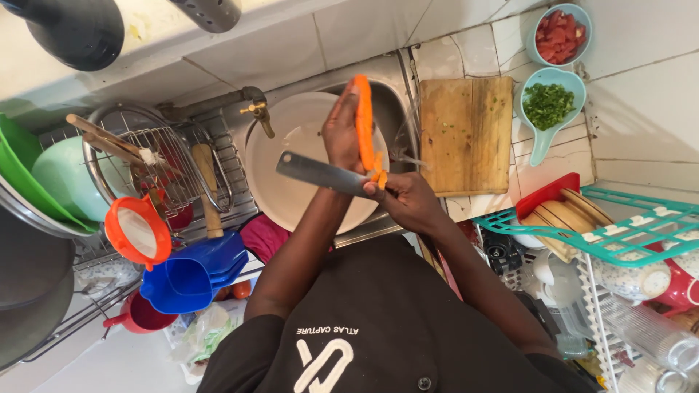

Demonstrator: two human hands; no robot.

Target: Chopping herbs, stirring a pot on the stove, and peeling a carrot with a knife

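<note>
Carrot (pixel 364 120): long and orange, held upright over the white basin (pixel 291 145) in the sink, its lower end at the fingers of both hands.
Left hand (pixel 342 135): fingers curled shut around the carrot's left side, the top standing well clear above them.
Right hand (pixel 411 200): closed on the handle of the knife (pixel 320 173); its blade runs leftward, its edge meeting the carrot's lower end, where orange peel curls.
Wooden board (pixel 466 135): just right of the hands.

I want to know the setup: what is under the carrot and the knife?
A wide white bowl sits in the sink below them. The hands cover part of the bowl, and the sink bottom is hidden.
</note>
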